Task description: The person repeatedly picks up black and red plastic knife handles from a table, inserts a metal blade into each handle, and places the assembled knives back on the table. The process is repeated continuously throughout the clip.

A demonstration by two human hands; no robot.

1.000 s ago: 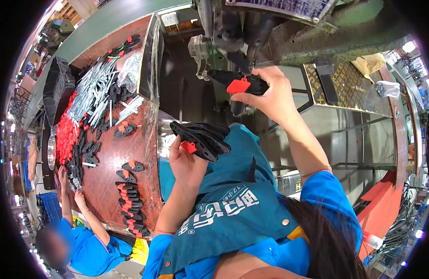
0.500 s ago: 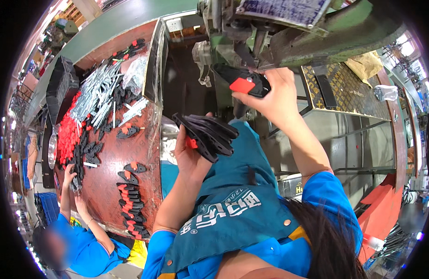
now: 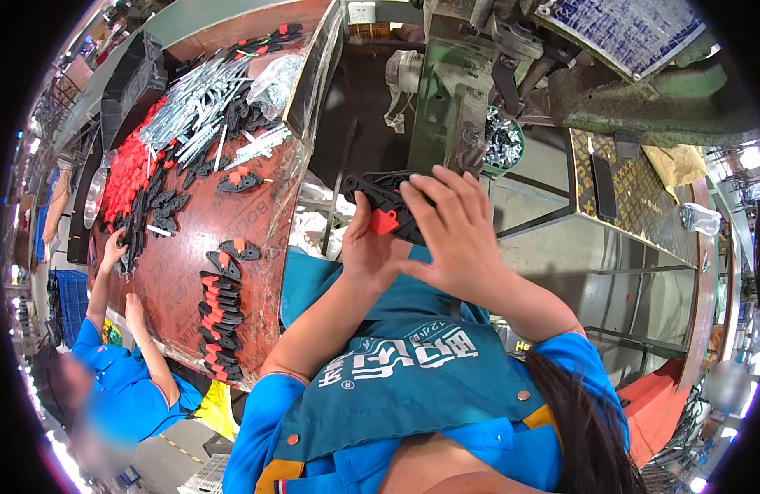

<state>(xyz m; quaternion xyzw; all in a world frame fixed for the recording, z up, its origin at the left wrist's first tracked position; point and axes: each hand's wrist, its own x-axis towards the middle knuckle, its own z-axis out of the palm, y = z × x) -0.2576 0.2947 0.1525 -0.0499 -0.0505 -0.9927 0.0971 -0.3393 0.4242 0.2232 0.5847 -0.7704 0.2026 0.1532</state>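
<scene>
In front of my apron, my left hand (image 3: 368,251) is closed around a bundle of black plastic parts (image 3: 386,199), one showing a red insert (image 3: 384,221). My right hand (image 3: 458,226) lies against the right side of the bundle, its fingers stretched out and apart over the black pieces. Its thumb points toward my left wrist. How many pieces are in the bundle is hidden by the fingers. A green metal press (image 3: 446,107) stands just beyond my hands.
On the left, a reddish-brown table (image 3: 178,280) bears red pieces (image 3: 129,185), silver metal strips (image 3: 195,107) and a row of black-and-red parts (image 3: 219,313). A co-worker (image 3: 141,379) handles black pieces there. Beyond my right hand hangs a green bin (image 3: 518,156) of metal bits; a dark phone-like slab (image 3: 602,185) lies on the right-hand stand.
My right hand has come from the press, where it held a black part with a red insert, down to the bundle in my left hand. The view has shifted.
</scene>
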